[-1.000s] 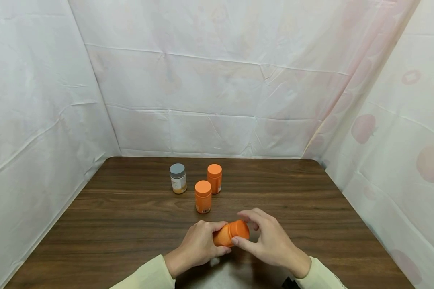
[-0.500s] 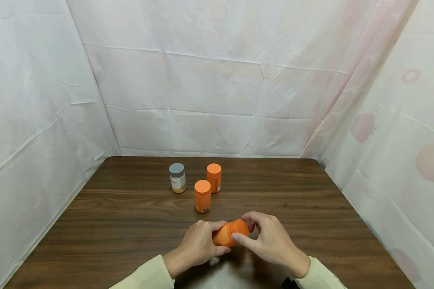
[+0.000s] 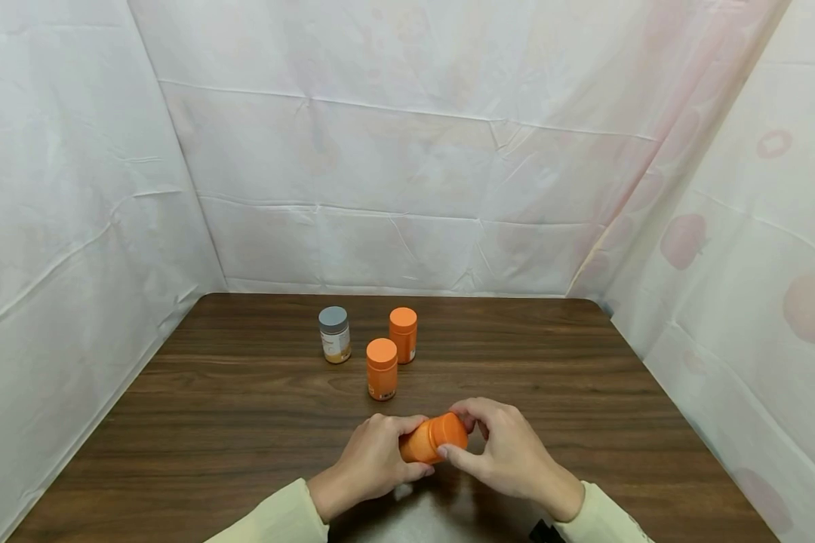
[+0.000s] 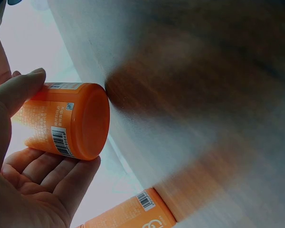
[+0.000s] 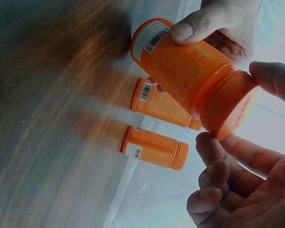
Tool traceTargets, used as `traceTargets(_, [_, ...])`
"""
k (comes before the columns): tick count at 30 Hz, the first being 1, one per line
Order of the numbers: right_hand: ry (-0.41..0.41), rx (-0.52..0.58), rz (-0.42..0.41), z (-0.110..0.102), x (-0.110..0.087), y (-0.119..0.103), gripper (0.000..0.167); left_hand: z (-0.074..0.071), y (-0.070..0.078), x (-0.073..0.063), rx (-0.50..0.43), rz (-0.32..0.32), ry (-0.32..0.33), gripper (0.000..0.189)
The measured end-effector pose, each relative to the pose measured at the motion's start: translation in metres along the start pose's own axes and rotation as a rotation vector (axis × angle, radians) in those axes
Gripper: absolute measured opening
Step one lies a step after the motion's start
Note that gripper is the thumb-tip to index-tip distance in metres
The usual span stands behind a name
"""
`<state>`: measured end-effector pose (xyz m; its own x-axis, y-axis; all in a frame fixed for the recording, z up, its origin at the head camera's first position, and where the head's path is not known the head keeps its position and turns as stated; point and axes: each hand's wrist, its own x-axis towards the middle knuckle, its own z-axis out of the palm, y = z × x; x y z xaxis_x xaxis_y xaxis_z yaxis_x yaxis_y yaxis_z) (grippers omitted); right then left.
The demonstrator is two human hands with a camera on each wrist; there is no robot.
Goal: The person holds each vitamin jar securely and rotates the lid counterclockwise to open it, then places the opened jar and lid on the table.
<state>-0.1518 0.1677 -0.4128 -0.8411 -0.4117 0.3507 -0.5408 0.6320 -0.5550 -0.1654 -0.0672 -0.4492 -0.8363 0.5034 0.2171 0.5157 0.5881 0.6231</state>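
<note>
Your left hand (image 3: pixel 378 456) is wrapped round the body of an orange bottle (image 3: pixel 417 445), thumb on one side and fingers on the other, the gap between them just as wide as the bottle. Your right hand (image 3: pixel 509 452) takes the orange lid (image 3: pixel 452 429) at that bottle's end, thumb and forefinger bent to its rim on opposite sides, while the other fingers curl loosely clear of it. You have the bottle between your two hands at the near side of the wooden table (image 3: pixel 210 407), tilted well over, with its lid end toward your right hand and its base toward your left; the lid is on. The base is close to the tabletop, but you cannot tell for certain whether it touches. A barcode (image 4: pixel 62 141) shows on the label near the base. Beyond your hands, a front orange bottle (image 3: pixel 382 381) stands upright, partly covering a rear orange bottle (image 3: pixel 404 343) in the head view. A grey-lidded jar (image 3: pixel 336 343) stands upright to their left. Pale sleeves (image 3: pixel 278 514) reach both your wrists, and whitish sheeting (image 3: pixel 394 166) hangs behind the table.
</note>
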Motion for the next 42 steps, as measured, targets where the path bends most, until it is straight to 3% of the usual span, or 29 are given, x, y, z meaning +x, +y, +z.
traceTargets(12, [-0.028, 0.03, -0.139, -0.0036, -0.0003, 0.0009, 0.056, -0.0009, -0.0005, 0.0002, 0.01, 0.01, -0.002, 0.045])
traceTargets(26, [-0.045, 0.024, -0.247, -0.0045, 0.0, 0.0006, 0.076, -0.0003, -0.0003, -0.0006, 0.015, 0.006, 0.001, 0.049])
traceTargets(32, [-0.034, 0.021, -0.211, -0.0039, -0.0004, -0.0004, 0.074, -0.0002, -0.0005, -0.0007, 0.015, 0.016, 0.007, 0.045])
traceTargets(36, [0.012, -0.004, -0.131, -0.0028, -0.0014, -0.003, 0.06, -0.0004, -0.0001, -0.0009, 0.013, 0.017, 0.012, 0.044])
traceTargets(42, [0.05, -0.079, 0.012, -0.0024, -0.0017, -0.0079, 0.053, -0.001, 0.0009, -0.0006, -0.005, 0.003, -0.002, 0.046])
